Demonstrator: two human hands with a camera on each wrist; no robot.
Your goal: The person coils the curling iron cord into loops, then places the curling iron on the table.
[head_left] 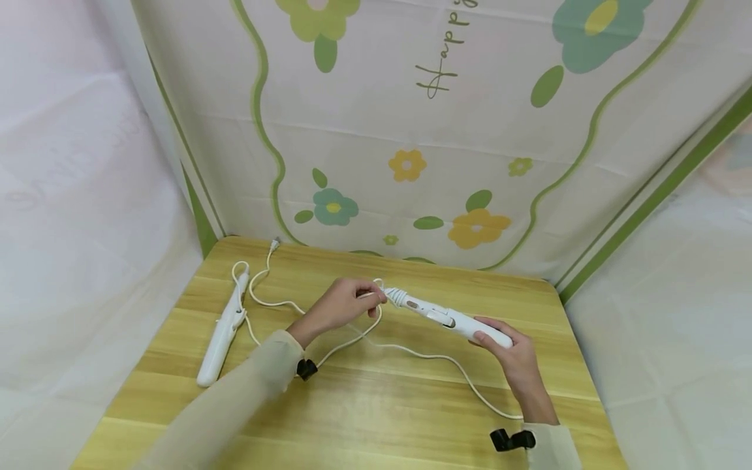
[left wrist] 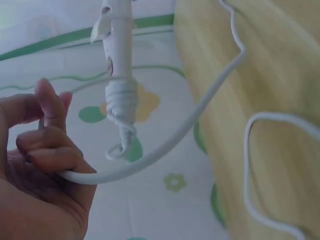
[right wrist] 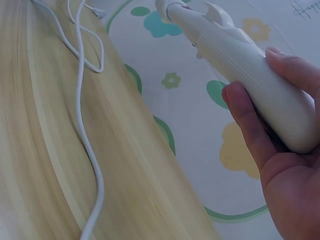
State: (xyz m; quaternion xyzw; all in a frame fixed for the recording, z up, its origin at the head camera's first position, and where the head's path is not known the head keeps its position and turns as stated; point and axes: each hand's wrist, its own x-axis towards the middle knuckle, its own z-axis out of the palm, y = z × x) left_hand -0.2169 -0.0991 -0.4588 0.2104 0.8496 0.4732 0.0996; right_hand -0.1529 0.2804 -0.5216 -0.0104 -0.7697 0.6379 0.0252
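A white curling iron (head_left: 464, 322) is held up over the table, its far end tilted toward the left. My right hand (head_left: 512, 352) grips the thick end, with thumb and fingers on opposite sides of the body (right wrist: 250, 65). Several turns of white cord (left wrist: 122, 97) wrap round the narrower end. Beside those turns, my left hand (head_left: 348, 301) holds the cord between curled fingers (left wrist: 50, 150). From this hand a loop of the cord (left wrist: 150, 157) swings out below the iron. Part of the left palm is hidden behind its fingers.
A second white curling iron (head_left: 219, 346) lies at the left of the wooden table (head_left: 376, 418), its cord looped at the top. A plug (head_left: 274, 245) rests near the back edge. Loose cord (head_left: 435, 356) runs across the tabletop to the right. A flower-printed cloth (head_left: 364, 130) hangs behind.
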